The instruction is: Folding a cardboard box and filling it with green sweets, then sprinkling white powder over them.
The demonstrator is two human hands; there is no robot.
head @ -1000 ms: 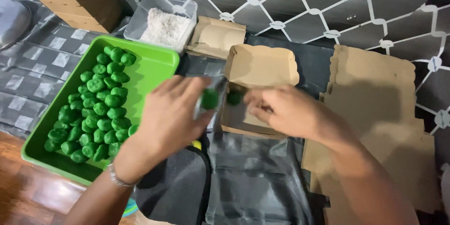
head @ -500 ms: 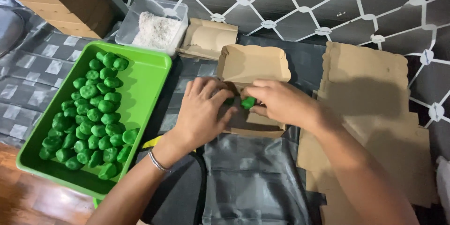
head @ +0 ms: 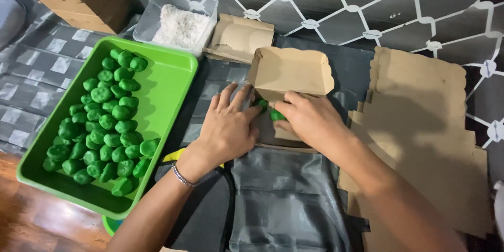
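dark plastic sheeting covers the work surface, w/ an open brown paper box (head: 291, 73) at its middle – left hand (head: 227, 126) lies flat w/ fingers spread at the box's near-left edge, right hand (head: 310, 118) at its near edge w/ fingertips closed on a green ball (head: 276, 115), a second green ball (head: 261, 103) just beside it inside the box. risk as i judge it: the soft balls could squash or roll off the low front edge if pressed too hard. left of the box sits a green tray (head: 168, 81) full of balls, beyond-left a clear tub (head: 181, 8) of white shreds and another folded box (head: 239, 37); right of it – a stack of flat brown box blanks (head: 420, 126), no labels i can see.
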